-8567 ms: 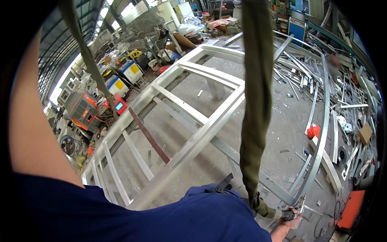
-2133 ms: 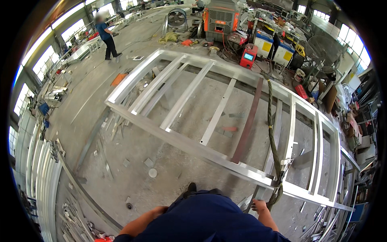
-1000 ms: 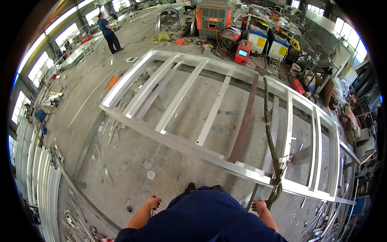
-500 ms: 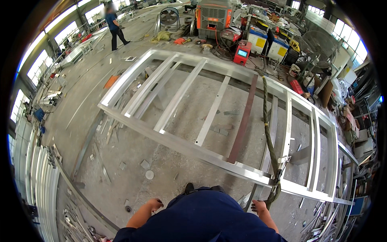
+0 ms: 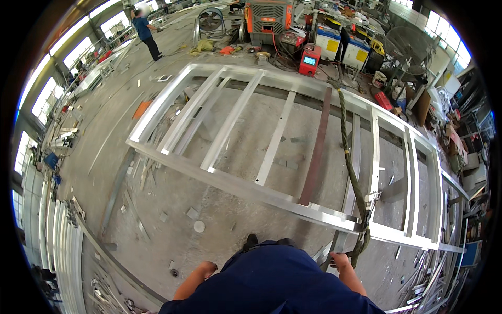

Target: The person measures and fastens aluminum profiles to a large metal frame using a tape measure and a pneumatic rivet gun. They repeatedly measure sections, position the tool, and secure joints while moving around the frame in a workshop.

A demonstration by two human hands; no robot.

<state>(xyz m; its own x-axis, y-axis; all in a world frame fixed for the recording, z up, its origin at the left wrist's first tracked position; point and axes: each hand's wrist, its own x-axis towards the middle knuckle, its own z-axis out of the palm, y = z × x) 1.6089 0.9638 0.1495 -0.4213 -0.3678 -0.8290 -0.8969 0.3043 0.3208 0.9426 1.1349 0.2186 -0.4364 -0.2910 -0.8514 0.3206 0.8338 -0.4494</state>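
- Hands: 2 in view, both at lower centre of the frame, either side of 1 dark blue shirt [image 5: 277, 277].
- Left hand [image 5: 209, 268]: fingers curled, over the floor; cannot tell whether it holds anything.
- Right hand [image 5: 341, 260]: fingers bent, nearest 1 hanging green cable [image 5: 348, 157] and 1 grey bar [image 5: 340, 242]; whether it grips either, cannot tell.
- Metal frame [image 5: 240, 189]: 1, silver, slanting across the middle from upper left to lower right; 2 long rails, 2 end pieces.
- Crossbars within it: 1 brown bar [image 5: 316, 149], with 4 pale bars counted to its left (1 set lower) and 4 pale or grey to its right.
- Thin bar [image 5: 275, 138] just left of the brown one: 2 dark dots along it.
- Cable: lies over both long rails, bunched at the near rail, right of centre; details of the bunch too small to read.
- Upper middle: 1 orange-and-grey machine [image 5: 269, 25], 1 red box [image 5: 309, 60] with a lit screen, 2 white-and-yellow cabinets [image 5: 329, 46].
- Fans: 1 drum type [image 5: 210, 22] upper left of centre, 1 large round [image 5: 409, 48] upper right.
- Upper left: 1 other person [image 5: 144, 32], standing.
- Floor [image 5: 178, 193]: 1 pale disc [image 5: 199, 226], lower left of centre; scattered offcuts, too many to count.
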